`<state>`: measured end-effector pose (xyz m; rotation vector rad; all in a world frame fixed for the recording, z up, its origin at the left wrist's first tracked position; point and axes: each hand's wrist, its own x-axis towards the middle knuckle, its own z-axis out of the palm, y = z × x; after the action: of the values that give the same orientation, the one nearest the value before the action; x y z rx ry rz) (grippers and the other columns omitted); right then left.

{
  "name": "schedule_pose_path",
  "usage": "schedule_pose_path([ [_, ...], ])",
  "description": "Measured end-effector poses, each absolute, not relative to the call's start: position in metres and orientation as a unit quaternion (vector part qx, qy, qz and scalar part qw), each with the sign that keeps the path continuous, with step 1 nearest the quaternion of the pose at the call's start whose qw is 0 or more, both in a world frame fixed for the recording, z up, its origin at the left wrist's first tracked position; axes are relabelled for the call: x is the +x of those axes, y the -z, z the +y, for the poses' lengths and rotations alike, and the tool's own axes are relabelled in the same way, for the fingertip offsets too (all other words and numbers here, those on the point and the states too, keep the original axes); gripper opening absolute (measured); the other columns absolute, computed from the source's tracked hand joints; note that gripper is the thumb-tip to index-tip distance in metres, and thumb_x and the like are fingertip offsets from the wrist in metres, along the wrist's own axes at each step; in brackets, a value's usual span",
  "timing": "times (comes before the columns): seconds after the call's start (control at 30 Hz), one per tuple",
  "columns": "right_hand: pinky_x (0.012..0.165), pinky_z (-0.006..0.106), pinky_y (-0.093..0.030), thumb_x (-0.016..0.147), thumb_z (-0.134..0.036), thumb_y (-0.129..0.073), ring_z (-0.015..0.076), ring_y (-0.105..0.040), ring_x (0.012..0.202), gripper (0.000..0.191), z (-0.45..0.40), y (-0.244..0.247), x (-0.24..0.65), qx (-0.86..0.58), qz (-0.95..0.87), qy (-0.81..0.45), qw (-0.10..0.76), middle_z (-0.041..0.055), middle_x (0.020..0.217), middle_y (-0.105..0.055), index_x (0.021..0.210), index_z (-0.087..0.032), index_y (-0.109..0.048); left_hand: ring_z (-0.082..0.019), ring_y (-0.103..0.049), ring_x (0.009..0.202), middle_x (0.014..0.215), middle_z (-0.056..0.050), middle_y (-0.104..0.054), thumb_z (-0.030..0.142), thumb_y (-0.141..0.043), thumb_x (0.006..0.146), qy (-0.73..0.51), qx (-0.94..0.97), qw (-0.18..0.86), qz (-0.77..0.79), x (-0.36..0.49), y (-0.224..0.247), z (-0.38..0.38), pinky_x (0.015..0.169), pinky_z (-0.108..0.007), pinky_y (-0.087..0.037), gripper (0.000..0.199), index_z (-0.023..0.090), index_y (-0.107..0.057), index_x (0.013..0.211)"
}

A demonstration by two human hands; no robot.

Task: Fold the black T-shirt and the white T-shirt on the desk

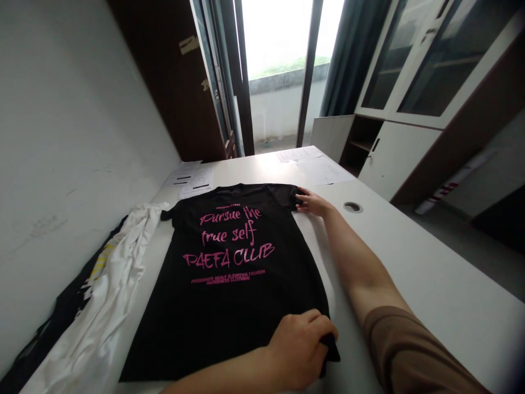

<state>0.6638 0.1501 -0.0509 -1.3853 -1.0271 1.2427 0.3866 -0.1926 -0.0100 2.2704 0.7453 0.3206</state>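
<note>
A black T-shirt (238,312) with pink lettering lies spread flat on the white table (410,273), its collar toward the window. At the shirt's lower right corner, my left hand (301,347) is closed on the hem, with a bit of black cloth showing past the fingers. My right hand (312,203) reaches to the far right and holds the edge of the right sleeve between thumb and fingers.
White clothing (110,301) and a dark garment (61,312) lie along the wall at the left. Papers (192,178) rest at the table's far left, more papers (324,168) at its far end. A round cable hole (353,207) is at the right.
</note>
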Motion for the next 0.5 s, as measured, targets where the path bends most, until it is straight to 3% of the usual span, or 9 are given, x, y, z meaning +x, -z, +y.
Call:
schedule_pose_path([
  [0.17, 0.049, 0.027, -0.057, 0.080, -0.031, -0.081, 0.0085, -0.050, 0.049, 0.053, 0.148, 0.048, 0.672, -0.591, -0.383, -0.533, 0.469, 0.0045, 0.088, -0.066, 0.130, -0.023, -0.064, -0.018, -0.059, 0.078, 0.088, -0.002, -0.062, 0.023, -0.060, 0.089, -0.073, 0.931, 0.278, 0.226, 0.393, 0.026, -0.199, 0.068, -0.030, -0.037, 0.024, 0.027, -0.066, 0.112],
  [0.33, 0.068, 0.036, -0.062, 0.076, -0.034, -0.085, 0.0204, -0.066, 0.074, 0.050, 0.154, 0.051, 0.661, -0.585, -0.443, -0.476, 0.486, 0.0089, 0.097, -0.072, 0.122, -0.021, -0.070, -0.021, -0.056, 0.078, 0.079, -0.004, -0.061, 0.042, -0.067, 0.087, -0.076, 0.968, 0.165, 0.176, 0.401, 0.033, -0.203, 0.074, -0.037, -0.034, 0.022, 0.023, -0.066, 0.096],
  [0.43, 0.083, 0.040, -0.060, 0.075, -0.033, -0.082, 0.0257, -0.068, 0.092, 0.046, 0.165, 0.058, 0.650, -0.585, -0.469, -0.398, 0.529, 0.0073, 0.103, -0.074, 0.119, -0.022, -0.072, -0.021, -0.057, 0.080, 0.078, -0.003, -0.062, 0.055, -0.065, 0.087, -0.088, 0.969, 0.168, 0.161, 0.401, 0.033, -0.202, 0.080, -0.038, -0.034, 0.032, 0.024, -0.067, 0.099],
  [0.5, 0.085, 0.040, -0.059, 0.075, -0.030, -0.077, 0.0257, -0.068, 0.094, 0.043, 0.172, 0.066, 0.646, -0.599, -0.462, -0.367, 0.541, 0.0067, 0.103, -0.074, 0.116, -0.021, -0.074, -0.021, -0.058, 0.080, 0.077, -0.003, -0.063, 0.062, -0.064, 0.087, -0.098, 0.960, 0.196, 0.173, 0.400, 0.034, -0.201, 0.082, -0.038, -0.035, 0.040, 0.025, -0.068, 0.098],
])
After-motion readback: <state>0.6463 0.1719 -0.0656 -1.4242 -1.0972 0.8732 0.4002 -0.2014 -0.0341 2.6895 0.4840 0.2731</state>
